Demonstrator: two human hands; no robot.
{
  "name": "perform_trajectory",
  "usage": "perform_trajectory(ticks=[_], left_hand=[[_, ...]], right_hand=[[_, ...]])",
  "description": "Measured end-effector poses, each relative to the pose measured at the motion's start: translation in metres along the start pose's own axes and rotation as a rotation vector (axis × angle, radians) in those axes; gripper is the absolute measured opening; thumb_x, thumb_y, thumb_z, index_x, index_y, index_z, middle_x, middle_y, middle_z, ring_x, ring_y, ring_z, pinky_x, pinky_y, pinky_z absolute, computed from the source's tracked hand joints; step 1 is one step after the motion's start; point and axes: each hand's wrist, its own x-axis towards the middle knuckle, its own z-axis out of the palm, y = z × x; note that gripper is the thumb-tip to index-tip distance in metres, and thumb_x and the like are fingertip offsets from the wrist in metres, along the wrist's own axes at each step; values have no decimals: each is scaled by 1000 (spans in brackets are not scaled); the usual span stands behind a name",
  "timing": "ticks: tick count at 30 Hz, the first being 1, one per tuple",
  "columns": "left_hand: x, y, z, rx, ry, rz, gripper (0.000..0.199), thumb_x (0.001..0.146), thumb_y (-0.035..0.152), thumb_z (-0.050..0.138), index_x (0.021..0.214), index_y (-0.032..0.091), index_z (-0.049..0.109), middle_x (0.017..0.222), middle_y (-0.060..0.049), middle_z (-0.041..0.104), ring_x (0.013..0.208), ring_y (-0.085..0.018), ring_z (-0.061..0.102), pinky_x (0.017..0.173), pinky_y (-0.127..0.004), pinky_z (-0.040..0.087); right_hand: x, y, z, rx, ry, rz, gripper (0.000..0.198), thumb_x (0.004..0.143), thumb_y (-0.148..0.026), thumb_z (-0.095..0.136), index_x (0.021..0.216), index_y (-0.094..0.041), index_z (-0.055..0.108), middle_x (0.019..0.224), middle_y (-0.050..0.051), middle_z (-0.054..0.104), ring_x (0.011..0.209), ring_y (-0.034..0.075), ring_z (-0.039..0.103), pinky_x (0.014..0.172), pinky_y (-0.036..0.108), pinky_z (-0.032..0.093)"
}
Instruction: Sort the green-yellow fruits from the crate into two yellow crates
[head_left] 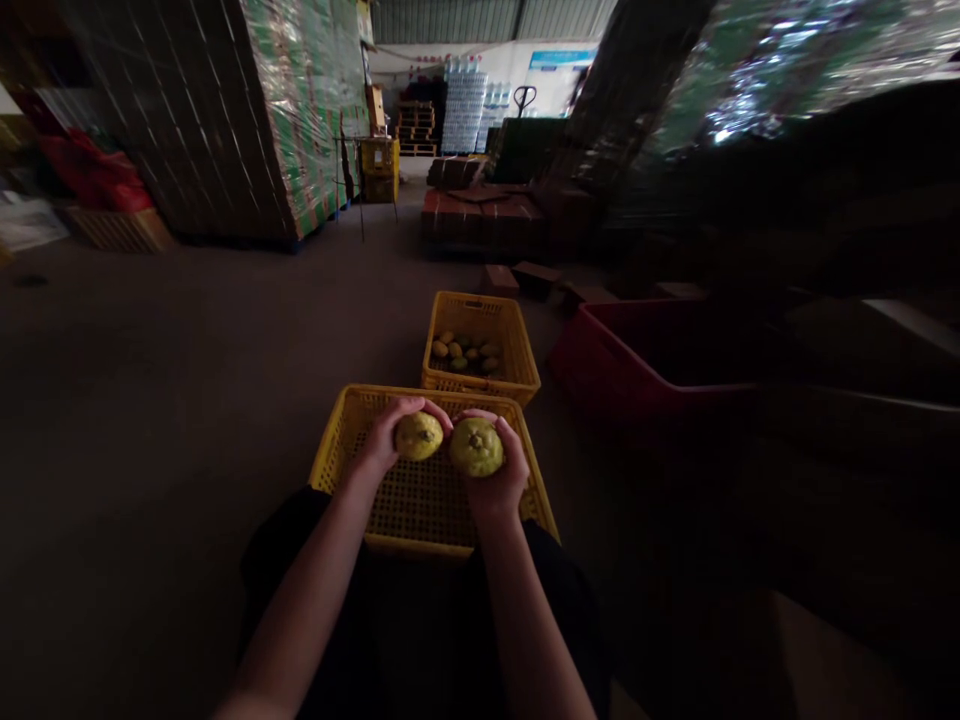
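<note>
My left hand [388, 436] is closed around a yellow, bumpy lemon [419, 437], its stem end facing up. Beside it, my right hand [513, 467] cups a larger, greener lemon [477, 448] with ridges around the stem. Both hands are held close together above a yellow plastic crate [441, 549], whose slotted bottom shows below them. Just beyond stands a second yellow crate [516, 340] with several yellow and greenish fruits [455, 350] lying in it.
A red bin [630, 362] stands to the right of the crates, partly in shadow. Farther off are low stacks of flattened cartons [484, 218] and a wrapped pallet stack [300, 120] at left. A yellow crate stand [379, 165] rises near it. The right side is very dark.
</note>
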Motion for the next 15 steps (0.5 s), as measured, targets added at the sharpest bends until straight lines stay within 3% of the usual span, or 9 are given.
perform_trajectory(ticks=[4,11,15], left_hand=[[-1,1,-2,57,-42,46,30,76,14,47,65,11,75,60,-9,70,51,-17,61,55,-26,43],[0,1,-7,99,-123,103,26,68,10,49,67,13,75,69,-9,73,73,-23,68,54,-25,42],[-1,1,-5,43,-70,55,24,68,9,49,62,12,73,69,-9,72,73,-23,68,55,-24,44]], right_hand=[[-1,-3,-2,-107,-47,-107,12,77,-28,60,69,-24,69,77,2,70,78,19,63,74,33,51],[2,1,-4,-56,-55,5,17,75,-37,59,73,-23,67,77,0,70,79,19,64,72,32,51],[0,1,-3,-23,-39,28,15,76,-36,59,73,-24,65,77,0,70,78,18,64,71,32,52]])
